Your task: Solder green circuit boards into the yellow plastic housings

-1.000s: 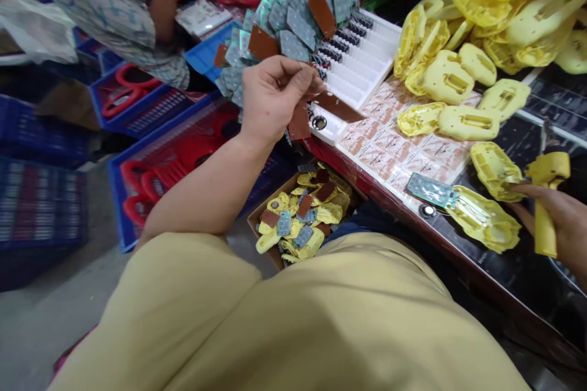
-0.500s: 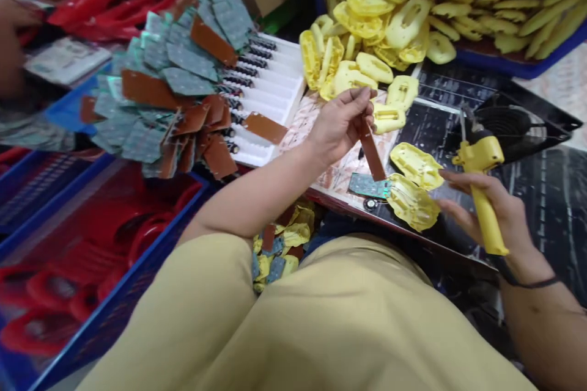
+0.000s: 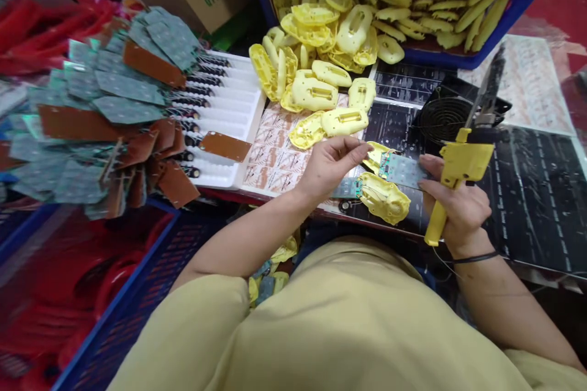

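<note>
My right hand (image 3: 463,208) is closed round a yellow glue gun (image 3: 465,165), its nozzle pointing up and away. The same thumb and fingers pinch the end of a grey-green circuit board (image 3: 406,170). At the board's other side, my left hand (image 3: 330,162) has thumb and forefinger pinched together on what look like thin wires. Under that board lies a yellow shell half (image 3: 373,156), partly covered. Nearer me rests another yellow shell half (image 3: 385,198), with wires inside and a second circuit board (image 3: 346,188) and a small round black part (image 3: 345,206) beside it.
Stacked circuit boards (image 3: 96,116) lie over a white ridged tray (image 3: 243,88) at left. Yellow shells (image 3: 316,88) are piled ahead, before a blue crate (image 3: 458,61) of more shells. A black coil (image 3: 443,119) sits at right. Red parts fill a blue basket (image 3: 123,311) at lower left.
The circuit board, hanging brown side out from my left hand, now lies grey-green side up between both hands. My right hand has closed on its end, still holding the glue gun. The view has shifted right.
</note>
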### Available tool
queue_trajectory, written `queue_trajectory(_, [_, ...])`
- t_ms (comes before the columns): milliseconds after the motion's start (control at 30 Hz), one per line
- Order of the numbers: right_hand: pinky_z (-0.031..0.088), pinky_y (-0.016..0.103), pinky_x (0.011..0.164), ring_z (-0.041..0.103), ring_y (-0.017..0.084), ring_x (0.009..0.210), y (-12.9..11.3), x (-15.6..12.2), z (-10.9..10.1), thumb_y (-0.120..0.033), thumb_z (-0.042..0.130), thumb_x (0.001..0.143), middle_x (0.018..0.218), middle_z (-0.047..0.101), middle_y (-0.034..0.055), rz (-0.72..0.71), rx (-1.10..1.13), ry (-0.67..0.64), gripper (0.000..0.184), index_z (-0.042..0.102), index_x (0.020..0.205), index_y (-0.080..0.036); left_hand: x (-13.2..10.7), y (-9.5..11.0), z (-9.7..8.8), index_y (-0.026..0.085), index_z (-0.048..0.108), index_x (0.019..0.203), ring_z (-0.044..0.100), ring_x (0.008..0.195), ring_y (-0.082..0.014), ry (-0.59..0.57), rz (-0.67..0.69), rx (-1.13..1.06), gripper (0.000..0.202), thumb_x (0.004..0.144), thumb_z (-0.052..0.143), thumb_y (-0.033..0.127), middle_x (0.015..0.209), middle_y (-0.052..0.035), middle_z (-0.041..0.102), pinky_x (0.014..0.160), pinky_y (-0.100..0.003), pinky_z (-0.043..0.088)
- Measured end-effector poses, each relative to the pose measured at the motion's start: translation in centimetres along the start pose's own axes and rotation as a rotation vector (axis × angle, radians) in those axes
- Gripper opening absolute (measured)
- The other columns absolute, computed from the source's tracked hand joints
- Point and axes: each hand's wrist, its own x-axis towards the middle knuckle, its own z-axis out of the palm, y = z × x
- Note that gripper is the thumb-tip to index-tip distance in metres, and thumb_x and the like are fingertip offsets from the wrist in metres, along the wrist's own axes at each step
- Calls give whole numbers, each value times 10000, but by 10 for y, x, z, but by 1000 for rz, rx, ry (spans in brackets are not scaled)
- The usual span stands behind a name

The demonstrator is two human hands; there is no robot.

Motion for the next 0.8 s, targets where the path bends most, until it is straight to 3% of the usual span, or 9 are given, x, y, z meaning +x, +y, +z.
queue_trajectory(100, [703, 422, 1018, 775, 299, 1240, -1, 0, -3, 10, 710, 905, 1446, 744, 51, -37, 15, -17, 413, 754, 1196, -280, 4, 3, -6, 176, 795, 723, 649, 705, -114, -48, -14, 163, 533, 593, 1022, 641, 744, -9, 762, 720, -252, 552])
queue_trajectory(267, [701, 396, 976, 790, 292, 1199, -4, 13, -16, 0, 661, 939, 1278, 812, 69, -92, 84, -178, 361, 761, 1158, -269, 14, 11, -9, 146, 810, 768, 652, 705, -121, -290, -71, 413, 180, 777, 888, 308, 756, -22, 761, 714, -261, 524])
queue_trajectory(367, [698, 332, 917, 822, 236, 1056, 0, 27, -31, -81, 651, 1010, 1147, 837, 56, 6, 148, -331, 252, 752, 1160, -256, 14, 7, -9, 143, 789, 761, 658, 715, -118, -328, -90, 435, 102, 805, 821, 229, 760, -19, 755, 740, -264, 532])
queue_trajectory(467, [675, 237, 758, 813, 166, 809, 5, 41, -44, -239, 739, 1021, 1017, 843, 12, 164, 228, -377, 146, 749, 1165, -263, 9, -4, -8, 150, 764, 767, 639, 701, -112, -299, -107, 369, 182, 804, 854, 305, 752, -12, 742, 740, -267, 531])
queue_trajectory(533, [650, 196, 720, 802, 139, 766, 6, 49, -48, -285, 785, 1001, 1004, 844, -7, 207, 245, -344, 156, 752, 1153, -271, 6, -11, -7, 159, 753, 758, 628, 695, -116, -300, -141, 328, 312, 766, 920, 422, 736, -7, 732, 739, -274, 525])
queue_trajectory(700, [646, 176, 743, 808, 121, 779, 0, 61, -52, -241, 804, 987, 1009, 849, -7, 136, 198, -271, 152, 754, 1126, -274, 2, -22, -2, 166, 755, 782, 711, 866, -172, -372, -232, 90, 537, 692, 983, 644, 868, -59, 790, 873, -321, 534])
queue_trajectory(800, [648, 195, 725, 809, 132, 770, -5, 64, -56, -209, 805, 981, 965, 847, -8, 94, 158, -282, 159, 754, 1119, -269, 0, -21, -2, 163, 727, 789, 727, 834, -174, -471, -314, -20, 610, 694, 967, 716, 814, -61, 777, 880, -333, 535])
